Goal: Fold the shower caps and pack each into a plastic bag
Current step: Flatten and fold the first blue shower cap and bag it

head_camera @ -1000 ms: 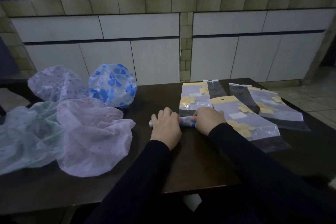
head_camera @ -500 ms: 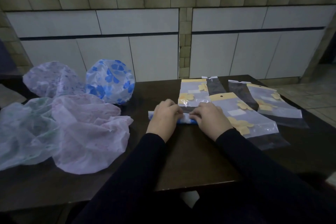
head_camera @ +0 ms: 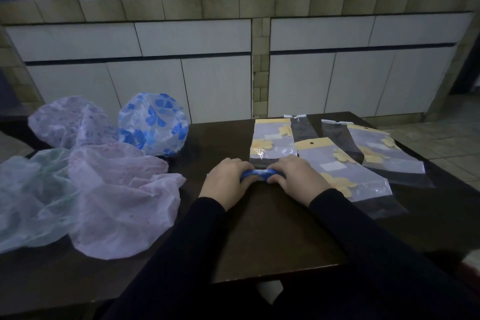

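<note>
The rolled blue cap [head_camera: 255,173] has been squeezed shorter — left hand [head_camera: 225,182] and right hand [head_camera: 298,179] now clamped on its ends, close together on the worktop [head_camera: 272,236] — nearly bag-ready.

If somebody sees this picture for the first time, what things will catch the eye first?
First, the left hand and right hand gripping a rolled blue shower cap at the table's middle. Then the puffy blue-flowered cap at far left, and the yellow-topped plastic bags lying on the right.
</note>
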Available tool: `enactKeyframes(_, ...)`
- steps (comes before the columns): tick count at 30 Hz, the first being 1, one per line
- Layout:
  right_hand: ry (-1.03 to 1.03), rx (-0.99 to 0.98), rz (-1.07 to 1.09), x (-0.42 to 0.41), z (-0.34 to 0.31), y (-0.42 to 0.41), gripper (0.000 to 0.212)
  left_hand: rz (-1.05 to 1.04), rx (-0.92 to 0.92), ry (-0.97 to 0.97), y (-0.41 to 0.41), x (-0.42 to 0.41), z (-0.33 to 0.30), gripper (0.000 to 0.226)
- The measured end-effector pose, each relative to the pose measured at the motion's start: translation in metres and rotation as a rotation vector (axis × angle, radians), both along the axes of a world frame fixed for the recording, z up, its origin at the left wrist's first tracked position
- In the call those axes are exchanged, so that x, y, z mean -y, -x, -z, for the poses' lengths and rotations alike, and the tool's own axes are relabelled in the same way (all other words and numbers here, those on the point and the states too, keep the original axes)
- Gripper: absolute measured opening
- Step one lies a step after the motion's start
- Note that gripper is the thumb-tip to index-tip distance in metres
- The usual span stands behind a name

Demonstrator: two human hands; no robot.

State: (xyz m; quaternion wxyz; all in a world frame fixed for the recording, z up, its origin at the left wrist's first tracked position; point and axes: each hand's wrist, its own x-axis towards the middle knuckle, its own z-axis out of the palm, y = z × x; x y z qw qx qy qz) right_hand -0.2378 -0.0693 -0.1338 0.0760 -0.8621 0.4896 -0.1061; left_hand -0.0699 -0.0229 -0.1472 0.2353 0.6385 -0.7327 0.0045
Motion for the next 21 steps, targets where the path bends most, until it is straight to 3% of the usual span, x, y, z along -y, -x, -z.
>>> enactKeyframes(7, -0.023, 0.05, -0.001, 0.006, -0.003, 0.002, 0.032, -0.044, 0.066, 0.105, 0.001, 0.0, 0.001, 0.026)
enactKeyframes(12, 0.006, 0.34, 0.162, 0.027, -0.012, 0.008, 0.043, -0.254, -0.024, 0.248, 0.004, 0.007, -0.003, 0.024)
enactKeyframes(15, 0.05, 0.2, 0.261, 0.046, -0.009, -0.012, 0.04, -0.336, -0.048, 0.284, 0.004, 0.016, -0.005, 0.025)
enactKeyframes(18, 0.139, 0.03, 0.188, 0.061, 0.0, -0.034, 0.041, -0.389, -0.082, 0.277, -0.001, 0.025, -0.002, 0.026)
enactKeyframes(21, 0.107, 0.026, 0.177, 0.076, 0.007, -0.044, 0.044, -0.424, -0.107, 0.282, -0.007, 0.033, 0.001, 0.026)
